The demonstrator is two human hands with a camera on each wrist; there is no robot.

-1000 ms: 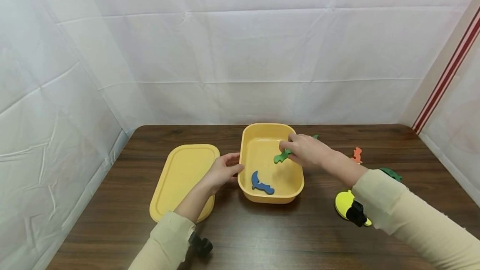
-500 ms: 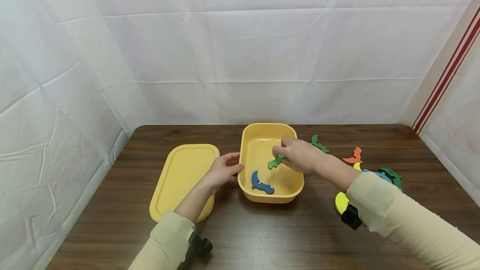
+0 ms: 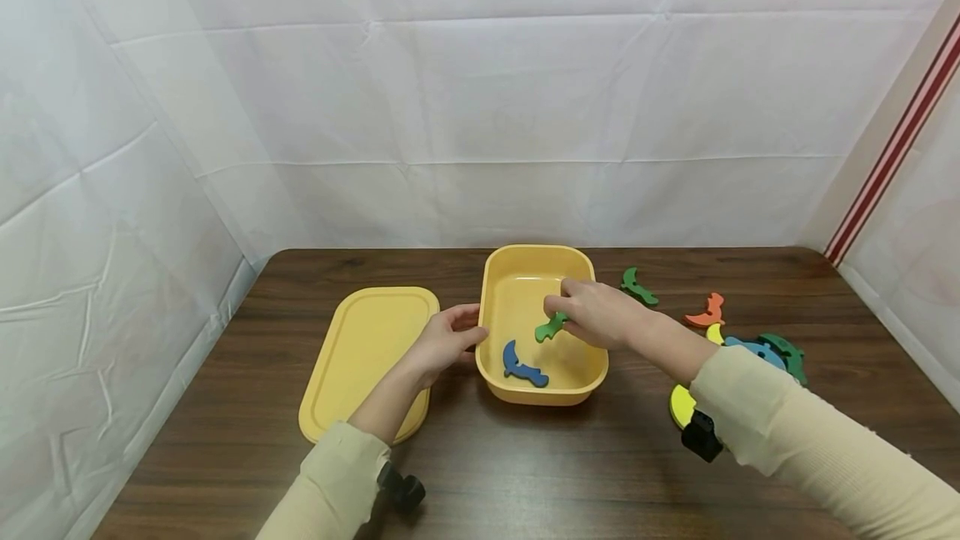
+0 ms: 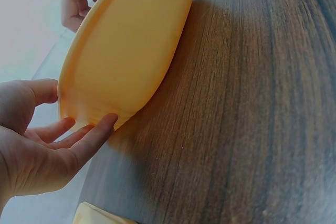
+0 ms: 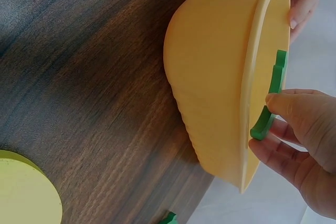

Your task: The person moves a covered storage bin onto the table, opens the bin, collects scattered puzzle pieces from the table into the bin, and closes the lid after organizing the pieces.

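A yellow plastic tub (image 3: 540, 398) stands on the table, and my left hand (image 3: 447, 340) holds its left side. In the left wrist view the thumb is at the rim while the fingers (image 4: 94, 137) lie against the outer wall. My right hand (image 3: 596, 311) reaches over the tub's right rim and pinches a small green toy piece (image 5: 276, 77) between thumb and fingers. The piece is curved, and part of it is hidden by the hand in the head view. On the tub's floor lies a blue crescent-shaped toy piece (image 3: 525, 369).
A flat yellow lid (image 3: 367, 348) lies left of the tub. To the right are a dark green piece (image 3: 637, 288), an orange piece (image 3: 708, 311), a light blue piece (image 3: 753, 348), another green piece (image 3: 787, 354) and a yellow disc (image 5: 26, 192), partly behind the right sleeve.
My right hand has moved slightly left and down over the tub with the green toy piece, then nearly stopped. The left hand and tub have stayed in place.
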